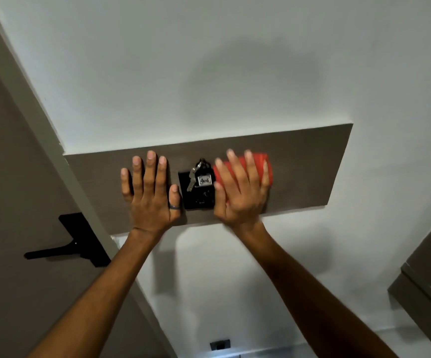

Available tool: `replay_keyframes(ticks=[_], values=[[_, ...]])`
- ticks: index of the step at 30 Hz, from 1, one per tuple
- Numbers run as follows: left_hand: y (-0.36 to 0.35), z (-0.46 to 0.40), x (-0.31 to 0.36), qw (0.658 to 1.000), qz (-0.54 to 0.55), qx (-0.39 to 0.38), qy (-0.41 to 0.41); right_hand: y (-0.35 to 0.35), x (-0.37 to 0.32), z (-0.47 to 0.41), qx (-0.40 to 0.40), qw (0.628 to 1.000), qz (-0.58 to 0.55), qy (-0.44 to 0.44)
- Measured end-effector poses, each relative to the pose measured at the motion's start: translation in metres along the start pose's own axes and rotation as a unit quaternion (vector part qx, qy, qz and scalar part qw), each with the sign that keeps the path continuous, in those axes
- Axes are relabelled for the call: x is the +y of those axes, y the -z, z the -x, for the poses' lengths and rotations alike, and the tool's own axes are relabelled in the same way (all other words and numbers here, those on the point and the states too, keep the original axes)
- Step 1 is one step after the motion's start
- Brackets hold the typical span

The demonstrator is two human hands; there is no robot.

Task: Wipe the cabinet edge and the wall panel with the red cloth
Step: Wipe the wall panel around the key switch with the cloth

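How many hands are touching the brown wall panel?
2. The left hand lies flat on the bare wall panel, left of the hanging keys. The right hand presses the red cloth against it, right of the keys.

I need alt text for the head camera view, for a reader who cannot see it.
The right hand presses a red cloth flat against a dark wood wall panel. The left hand rests open on the panel, and keys hang on a black holder between the hands.

cloth [260, 165]: I log red, fine ribbed lines
wall panel [299, 161]: dark grey-brown woodgrain
wall [157, 73]: white
switch plate [198, 200]: black
key tag [204, 180]: white, dark handwriting
door handle [54, 250]: black
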State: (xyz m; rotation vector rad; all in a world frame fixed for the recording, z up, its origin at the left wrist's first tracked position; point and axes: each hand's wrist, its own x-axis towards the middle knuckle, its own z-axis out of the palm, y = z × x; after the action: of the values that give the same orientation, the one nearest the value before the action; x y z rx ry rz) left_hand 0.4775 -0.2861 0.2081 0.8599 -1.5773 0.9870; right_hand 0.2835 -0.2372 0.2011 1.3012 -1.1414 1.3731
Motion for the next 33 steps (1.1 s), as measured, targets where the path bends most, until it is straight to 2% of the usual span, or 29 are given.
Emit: replay_keyframes(ticks=[2,7,12,19,25,29,33], values=[[-0.001,0.001,-0.001,1.0,0.01,-0.002,0.005,-0.003,0.001,-0.008,-0.009,1.0,-0.011,-0.002],[-0.001,0.0,-0.001,1.0,0.002,0.007,0.004,0.024,0.01,0.038,-0.03,0.997,0.009,0.064],[-0.001,0.0,0.0,1.0,0.007,0.002,0.008,-0.001,0.007,-0.008,0.001,1.0,-0.016,0.024],[0.0,0.0,0.0,1.0,-0.003,0.008,0.002,0.02,0.017,0.05,-0.042,0.997,-0.003,0.07],[0.001,0.001,0.0,1.0,0.006,0.008,0.01,0.005,0.005,-0.011,0.003,0.999,-0.021,0.027],[-0.004,0.004,-0.001,1.0,0.005,0.009,0.009,-0.002,0.009,0.007,0.005,1.0,-0.008,0.03],[-0.001,-0.001,-0.001,1.0,-0.007,0.011,0.005,0.018,0.031,0.06,-0.036,0.993,0.02,0.111]])
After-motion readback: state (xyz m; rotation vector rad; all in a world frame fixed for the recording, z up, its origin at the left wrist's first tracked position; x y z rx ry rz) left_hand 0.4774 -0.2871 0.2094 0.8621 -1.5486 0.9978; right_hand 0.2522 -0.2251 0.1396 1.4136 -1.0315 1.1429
